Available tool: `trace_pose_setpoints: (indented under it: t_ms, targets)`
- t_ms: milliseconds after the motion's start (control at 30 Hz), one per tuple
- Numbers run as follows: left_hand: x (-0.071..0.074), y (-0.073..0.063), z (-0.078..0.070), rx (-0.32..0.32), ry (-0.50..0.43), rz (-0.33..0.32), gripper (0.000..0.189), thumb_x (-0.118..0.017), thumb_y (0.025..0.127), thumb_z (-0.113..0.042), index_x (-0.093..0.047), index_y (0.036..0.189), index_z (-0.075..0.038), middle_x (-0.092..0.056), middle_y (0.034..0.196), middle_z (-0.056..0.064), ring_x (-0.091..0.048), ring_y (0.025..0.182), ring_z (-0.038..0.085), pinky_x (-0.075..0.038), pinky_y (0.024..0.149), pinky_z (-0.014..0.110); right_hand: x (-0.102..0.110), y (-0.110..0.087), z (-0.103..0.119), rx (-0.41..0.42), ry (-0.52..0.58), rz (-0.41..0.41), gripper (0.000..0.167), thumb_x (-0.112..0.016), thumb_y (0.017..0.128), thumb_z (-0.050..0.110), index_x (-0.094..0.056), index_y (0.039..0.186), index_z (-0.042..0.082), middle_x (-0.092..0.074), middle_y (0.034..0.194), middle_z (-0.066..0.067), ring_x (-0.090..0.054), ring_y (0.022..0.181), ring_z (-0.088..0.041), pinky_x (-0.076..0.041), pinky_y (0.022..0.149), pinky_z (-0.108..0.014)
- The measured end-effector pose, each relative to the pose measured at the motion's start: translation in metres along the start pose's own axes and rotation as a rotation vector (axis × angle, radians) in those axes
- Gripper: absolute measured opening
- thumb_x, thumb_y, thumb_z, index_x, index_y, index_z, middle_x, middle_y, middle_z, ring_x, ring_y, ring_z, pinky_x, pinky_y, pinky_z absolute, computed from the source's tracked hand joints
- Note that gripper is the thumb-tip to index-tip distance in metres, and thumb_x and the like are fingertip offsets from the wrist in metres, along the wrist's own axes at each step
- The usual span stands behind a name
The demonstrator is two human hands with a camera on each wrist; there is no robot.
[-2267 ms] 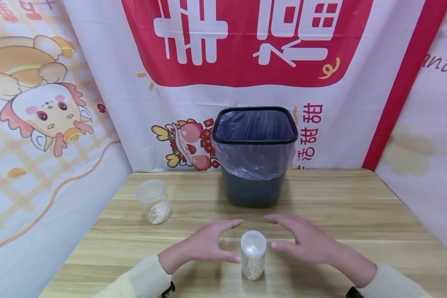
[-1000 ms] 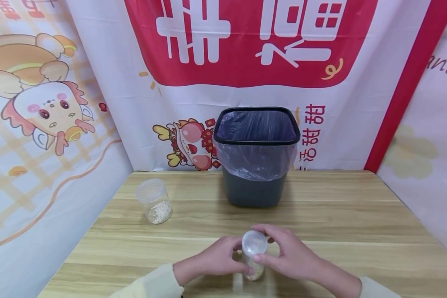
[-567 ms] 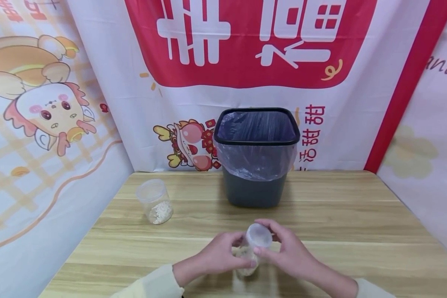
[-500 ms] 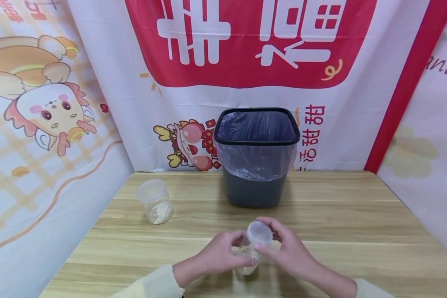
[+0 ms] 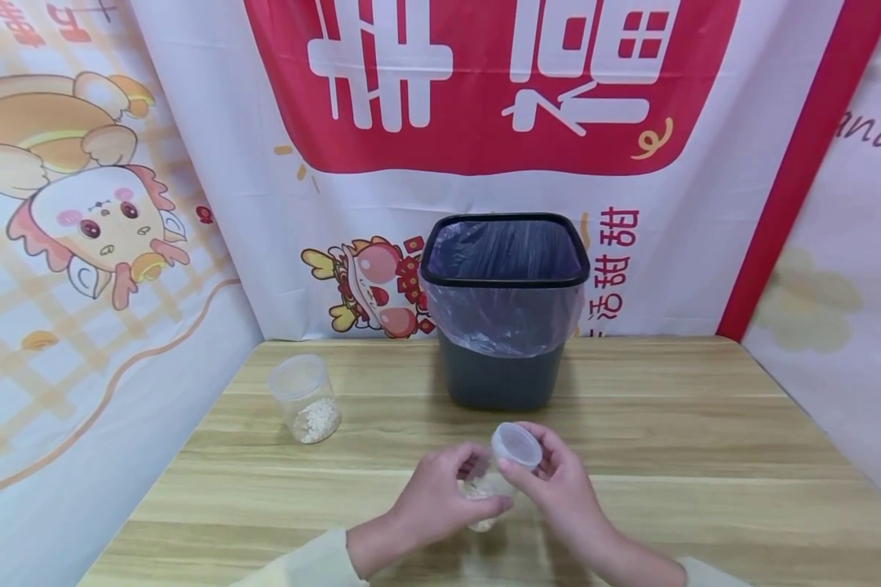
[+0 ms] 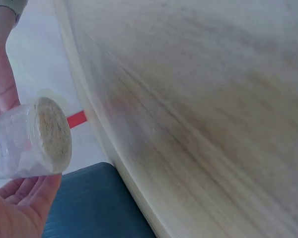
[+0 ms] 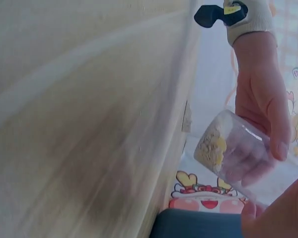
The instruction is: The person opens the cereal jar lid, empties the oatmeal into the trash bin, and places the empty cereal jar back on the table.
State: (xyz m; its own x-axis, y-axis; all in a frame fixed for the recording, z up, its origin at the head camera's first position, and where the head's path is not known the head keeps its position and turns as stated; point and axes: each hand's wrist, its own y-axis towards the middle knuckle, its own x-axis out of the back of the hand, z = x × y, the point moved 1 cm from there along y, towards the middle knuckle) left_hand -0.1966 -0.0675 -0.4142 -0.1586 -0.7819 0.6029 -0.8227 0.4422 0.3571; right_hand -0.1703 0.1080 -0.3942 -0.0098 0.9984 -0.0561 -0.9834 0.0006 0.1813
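A clear plastic jar [image 5: 487, 487] with a translucent lid [image 5: 517, 445] hangs between both hands, tilted with its lid to the right. My left hand [image 5: 436, 499] grips the body low down, thumb in front. Thumb and fingers of my right hand [image 5: 564, 493] hold it at the lid. Pale, crumbly bits [image 7: 211, 146] and a yellowish piece lie in the jar's bottom end in the right wrist view. The jar's underside [image 6: 54, 135] faces the left wrist camera, above the tabletop. Some right-hand fingers are hidden behind the lid.
A dark grey bin [image 5: 502, 379] with a translucent liner stands behind the hands at the table's back. Another clear jar [image 5: 301, 398], with white bits inside, stands at the left on the wooden table [image 5: 668, 424]. Printed cloth [image 5: 382, 196] hangs around the table.
Both hands were open beside the standing jar. They have closed in and taken hold of it, and it has risen and tilted with its lid toward the right. Bin and other jar stay put.
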Motion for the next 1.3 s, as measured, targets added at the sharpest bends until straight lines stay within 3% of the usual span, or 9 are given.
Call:
trace_pose_setpoints:
  t_ms: [167,300,500,700,800,967,1067,1200,1300]
  targets:
    - [0.000,-0.001,-0.002,-0.076,0.093,-0.064,0.048,-0.081,0.074,-0.049,-0.067,0.100,-0.012,-0.064,0.084,-0.006,-0.058,0.073,0.007,-0.048,0.062,0.017,-0.003,-0.003,-0.002,-0.034,0.005,-0.045,0.047,-0.074,0.083,0.002,-0.054,0.125,-0.004,-0.061,0.116,-0.017,-0.062,0.103,-0.020,-0.050,0.089,-0.025]
    - [0.000,-0.001,-0.002,-0.112,0.105,-0.074,0.045,-0.083,0.073,-0.046,-0.067,0.098,-0.012,-0.064,0.083,-0.007,-0.058,0.072,0.006,-0.047,0.060,0.015,-0.003,-0.004,-0.003,-0.044,0.018,-0.061,0.045,-0.074,0.083,0.004,-0.055,0.123,-0.003,-0.061,0.114,-0.016,-0.062,0.102,-0.021,-0.051,0.089,-0.025]
    - [-0.001,0.000,0.002,-0.125,0.058,-0.050,0.039,-0.084,0.072,-0.040,-0.066,0.097,-0.016,-0.063,0.083,-0.007,-0.060,0.075,0.006,-0.052,0.065,0.019,-0.004,-0.005,-0.003,-0.028,0.039,-0.054,0.043,-0.075,0.081,0.002,-0.057,0.119,-0.004,-0.062,0.109,-0.015,-0.063,0.097,-0.021,-0.052,0.085,-0.025]
    - [0.000,0.001,0.005,-0.100,-0.057,0.006,0.037,-0.085,0.072,-0.034,-0.067,0.098,-0.016,-0.066,0.086,-0.002,-0.063,0.077,0.006,-0.054,0.067,0.020,-0.002,-0.004,-0.003,-0.008,0.051,-0.025,0.043,-0.075,0.079,-0.001,-0.057,0.118,-0.005,-0.063,0.107,-0.015,-0.063,0.095,-0.020,-0.053,0.083,-0.025]
    - [0.003,0.003,0.006,-0.082,-0.146,0.064,0.034,-0.084,0.073,-0.028,-0.068,0.099,-0.015,-0.067,0.088,0.002,-0.064,0.077,0.008,-0.055,0.069,0.023,0.003,-0.002,-0.003,0.014,0.059,0.035,0.044,-0.074,0.080,-0.003,-0.057,0.120,-0.006,-0.063,0.108,-0.015,-0.063,0.095,-0.019,-0.053,0.082,-0.026]
    - [0.007,0.005,0.008,-0.036,-0.328,0.196,0.031,-0.082,0.077,-0.020,-0.068,0.103,-0.011,-0.068,0.092,0.008,-0.065,0.081,0.014,-0.056,0.074,0.030,0.014,0.004,-0.004,0.106,0.083,0.234,0.045,-0.068,0.084,-0.004,-0.051,0.125,-0.013,-0.064,0.111,-0.012,-0.063,0.098,-0.017,-0.053,0.084,-0.027]
    - [0.008,0.005,0.010,-0.016,-0.392,0.245,0.030,-0.080,0.079,-0.018,-0.068,0.105,-0.009,-0.068,0.096,0.013,-0.065,0.084,0.015,-0.056,0.077,0.032,0.018,0.008,-0.007,0.124,0.115,0.332,0.047,-0.065,0.087,-0.003,-0.048,0.129,-0.014,-0.065,0.114,-0.008,-0.062,0.102,-0.017,-0.053,0.085,-0.029]
    - [0.007,0.005,0.011,-0.009,-0.399,0.258,0.031,-0.079,0.080,-0.019,-0.068,0.106,-0.007,-0.068,0.098,0.015,-0.065,0.086,0.016,-0.056,0.077,0.030,0.020,0.010,-0.010,0.132,0.148,0.400,0.046,-0.062,0.090,-0.001,-0.047,0.133,-0.008,-0.064,0.120,-0.008,-0.061,0.107,-0.018,-0.053,0.087,-0.031]
    - [0.008,0.005,0.010,-0.010,-0.346,0.232,0.033,-0.080,0.080,-0.022,-0.067,0.106,-0.007,-0.069,0.097,0.009,-0.065,0.086,0.015,-0.056,0.077,0.029,0.019,0.010,-0.010,0.177,0.180,0.445,0.047,-0.059,0.092,-0.003,-0.046,0.138,-0.002,-0.061,0.128,-0.008,-0.058,0.112,-0.018,-0.051,0.090,-0.030]
